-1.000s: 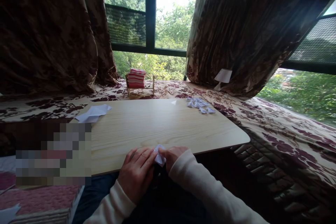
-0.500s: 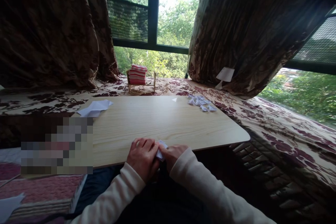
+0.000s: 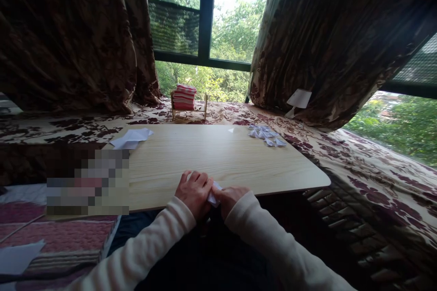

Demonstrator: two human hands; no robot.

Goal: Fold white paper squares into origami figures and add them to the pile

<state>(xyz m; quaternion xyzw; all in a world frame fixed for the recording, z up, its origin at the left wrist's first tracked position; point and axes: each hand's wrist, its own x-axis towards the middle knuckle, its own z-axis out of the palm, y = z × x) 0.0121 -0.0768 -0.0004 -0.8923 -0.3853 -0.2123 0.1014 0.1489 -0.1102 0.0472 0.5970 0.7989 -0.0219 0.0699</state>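
A small folded piece of white paper (image 3: pixel 214 196) sits at the near edge of the light wooden table (image 3: pixel 218 159). My left hand (image 3: pixel 194 193) is curled over its left side and my right hand (image 3: pixel 230 196) pinches its right side. Both hands are closed on the paper, which is mostly hidden between the fingers. Both arms wear cream sleeves.
White paper sheets (image 3: pixel 132 137) lie at the table's far left corner. A cluster of small folded paper pieces (image 3: pixel 266 134) lies at the far right, with one tiny scrap (image 3: pixel 231 130) near it. A wooden holder with a red striped stack (image 3: pixel 184 97) stands on the floral sill. A blurred patch covers the table's left end.
My hands have stayed together on the folded paper, the left one curling tighter over it. The camera has shifted slightly, so the scene sits further right.
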